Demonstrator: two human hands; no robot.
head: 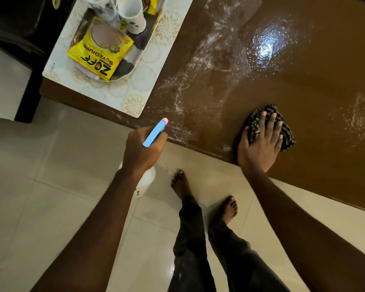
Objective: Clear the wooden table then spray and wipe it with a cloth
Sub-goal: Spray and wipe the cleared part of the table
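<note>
The brown wooden table [303, 85] fills the upper right, its surface wet with spray streaks and droplets. My right hand [260, 144] lies flat with fingers spread on a dark striped cloth [287, 131] near the table's front edge. My left hand [142, 148] grips a spray bottle [155, 132] with a blue head and pink nozzle, held just off the table's edge and pointing toward the table. Its white body [147, 180] shows below my wrist.
A patterned placemat [139, 81] lies on the table's left end, bearing a tray [133, 62] with a yellow snack packet [99, 51] and white mugs [133, 15]. A dark chair [19, 28] stands at upper left. My bare feet [180, 183] are on the tiled floor.
</note>
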